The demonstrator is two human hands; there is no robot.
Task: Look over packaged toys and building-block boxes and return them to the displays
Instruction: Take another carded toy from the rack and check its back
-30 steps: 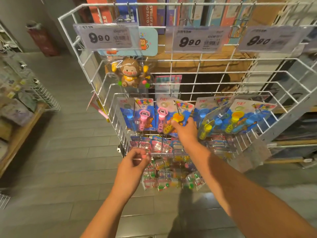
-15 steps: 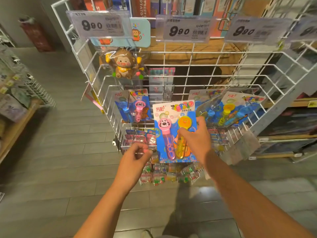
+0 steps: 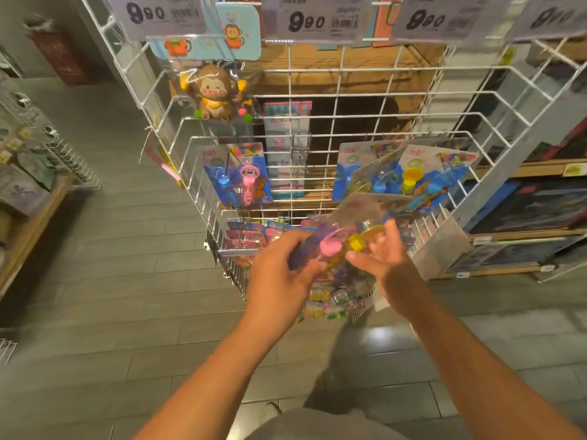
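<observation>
Holding a blister-packed bubble wand toy (image 3: 341,246) in both hands, a person stands before a white wire display rack (image 3: 359,134) in a shop aisle. The left hand (image 3: 281,277) curls its fingers round the pack's left end, and the right hand (image 3: 386,262) pinches the right side between thumb and fingers. Tilted nearly flat and blurred, the pack shows a pink wand and a yellow one under clear plastic; it sits low in front of the rack, off its hooks. Behind it hang matching bubble wand packs, one at the left (image 3: 236,174) and a cluster at the right (image 3: 409,176), with an empty hook (image 3: 298,154) between them. A packaged monkey toy (image 3: 216,92) hangs higher at the left, beneath price tags reading 9.90 (image 3: 317,19) (the rightmost tags are too blurred to read). Small candy-coloured packets (image 3: 336,300) dangle from the rack's lowest row, just below the hands, over a grey tiled floor (image 3: 111,281).
</observation>
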